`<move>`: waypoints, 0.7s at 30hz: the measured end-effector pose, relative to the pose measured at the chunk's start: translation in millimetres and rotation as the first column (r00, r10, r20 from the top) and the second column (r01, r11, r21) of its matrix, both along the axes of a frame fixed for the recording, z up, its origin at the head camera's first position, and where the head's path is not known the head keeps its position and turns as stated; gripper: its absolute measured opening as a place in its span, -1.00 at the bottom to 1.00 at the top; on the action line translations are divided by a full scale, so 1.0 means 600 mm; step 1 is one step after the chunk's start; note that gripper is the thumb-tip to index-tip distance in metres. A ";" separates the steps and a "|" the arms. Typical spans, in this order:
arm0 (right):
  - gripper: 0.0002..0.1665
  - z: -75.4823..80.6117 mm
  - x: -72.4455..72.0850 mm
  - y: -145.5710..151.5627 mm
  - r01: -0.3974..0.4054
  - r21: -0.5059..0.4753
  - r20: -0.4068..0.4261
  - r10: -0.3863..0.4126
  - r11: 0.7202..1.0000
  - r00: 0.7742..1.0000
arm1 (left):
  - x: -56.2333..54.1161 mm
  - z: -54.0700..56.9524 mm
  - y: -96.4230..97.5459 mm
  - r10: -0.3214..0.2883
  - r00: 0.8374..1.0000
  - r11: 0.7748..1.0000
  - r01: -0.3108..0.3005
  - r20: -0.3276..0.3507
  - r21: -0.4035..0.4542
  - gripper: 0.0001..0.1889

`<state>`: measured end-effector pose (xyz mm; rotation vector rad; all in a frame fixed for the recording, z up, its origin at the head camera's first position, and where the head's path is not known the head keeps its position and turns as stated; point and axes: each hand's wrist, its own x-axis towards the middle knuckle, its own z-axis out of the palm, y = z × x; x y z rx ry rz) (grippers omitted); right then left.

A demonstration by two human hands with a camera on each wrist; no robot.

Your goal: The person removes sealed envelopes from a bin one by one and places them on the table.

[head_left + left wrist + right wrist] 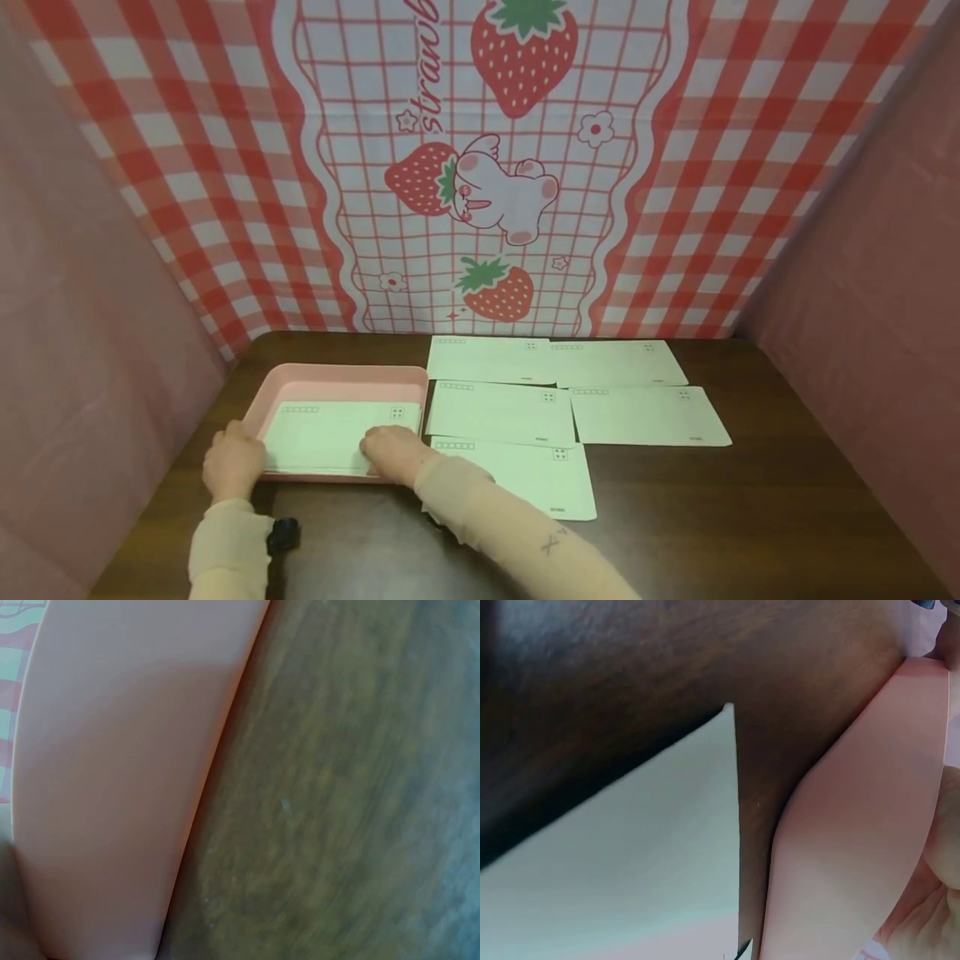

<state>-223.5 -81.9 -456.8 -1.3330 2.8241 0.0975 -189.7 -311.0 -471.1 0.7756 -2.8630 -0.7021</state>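
In the head view a pink tray [382,375] holds a stack of white envelopes [322,437]. My right hand [399,452] reaches over the tray's right front corner, its fingers curled at the right end of the top envelope; its fingertips are hidden. In the right wrist view that hand [922,919] shows past the tray rim. My left hand [232,460] rests at the tray's left front corner beside the envelopes' left end. What its fingers grip there is hidden. The left wrist view shows mostly the tray's outer wall [112,772].
Several white envelopes [498,412] lie in rows on the dark wooden table [675,517], right of the tray. The nearest envelope [525,483] is partly under my right forearm. A strawberry-print checked cloth [480,167] hangs behind, with pink curtains [862,233] at the sides.
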 end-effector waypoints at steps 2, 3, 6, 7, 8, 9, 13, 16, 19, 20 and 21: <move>-0.81 -0.001 0.001 0.001 0.008 0.008 0.006 -0.008 1.000 1.000 | 0.000 -0.001 0.000 -0.002 1.000 1.000 0.002 0.000 -0.003 -0.58; -0.79 -0.001 0.000 0.002 0.011 0.014 0.011 -0.011 1.000 1.000 | -0.001 -0.002 0.000 -0.001 1.000 1.000 0.001 0.000 -0.004 -0.58; -0.79 -0.001 -0.001 0.005 0.020 0.016 0.024 -0.020 1.000 1.000 | -0.003 -0.003 0.000 0.004 1.000 1.000 -0.004 0.002 -0.006 -0.58; -0.81 -0.001 -0.002 0.005 0.016 0.020 0.021 -0.017 1.000 1.000 | -0.003 -0.003 -0.001 0.006 1.000 1.000 -0.006 0.002 -0.003 -0.58; -0.83 -0.001 -0.002 0.005 0.010 0.025 0.014 -0.011 1.000 1.000 | -0.003 -0.004 -0.002 0.006 1.000 1.000 -0.006 0.001 0.001 -0.57; -0.84 0.000 -0.002 0.005 0.001 0.033 0.002 -0.001 0.999 1.000 | -0.003 -0.004 -0.002 0.005 1.000 1.000 -0.005 0.002 0.003 -0.57; -0.89 0.001 -0.001 0.004 -0.055 0.072 -0.076 0.061 0.996 0.995 | -0.002 -0.005 -0.004 0.001 1.000 1.000 -0.001 -0.004 0.010 -0.57; -0.87 0.002 0.002 0.002 -0.091 0.099 -0.148 0.105 0.991 0.983 | -0.001 -0.004 -0.004 -0.003 1.000 1.000 0.003 -0.008 0.010 -0.58; -0.82 0.002 0.007 0.002 -0.129 0.124 -0.247 0.157 0.984 0.956 | -0.001 -0.003 -0.004 -0.007 1.000 1.000 0.007 -0.009 0.012 -0.57; -0.81 0.001 0.009 0.002 -0.145 0.129 -0.288 0.177 0.981 0.941 | -0.001 -0.003 -0.004 -0.009 1.000 1.000 0.010 -0.012 0.013 -0.57; -0.80 0.000 0.011 0.002 -0.159 0.134 -0.327 0.196 0.978 0.925 | -0.001 -0.003 -0.004 -0.008 1.000 1.000 0.009 -0.010 0.013 -0.57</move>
